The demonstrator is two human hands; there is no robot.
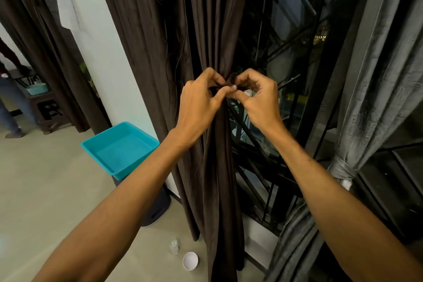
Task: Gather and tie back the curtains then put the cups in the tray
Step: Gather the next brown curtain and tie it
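A dark brown curtain (160,30) hangs gathered into a bunch in front of me. My left hand (199,103) and my right hand (256,96) meet at the bunch, both pinching a dark tie-back strip (220,87) wrapped around the fabric. A turquoise tray (121,149) sits on a dark stand to the lower left. On the floor near the curtain's hem lie a white cup (190,260) and a clear cup (174,245), the clear one on its side. A grey curtain (375,75) on the right is bound with a knot (342,169).
A window with a black metal grille (274,167) stands behind the curtains. The white wall (109,64) is left of the brown curtain. Beige floor (45,190) spreads to the left. A person's legs (9,110) and a dark stool holding a second turquoise tray (37,89) show at far left.
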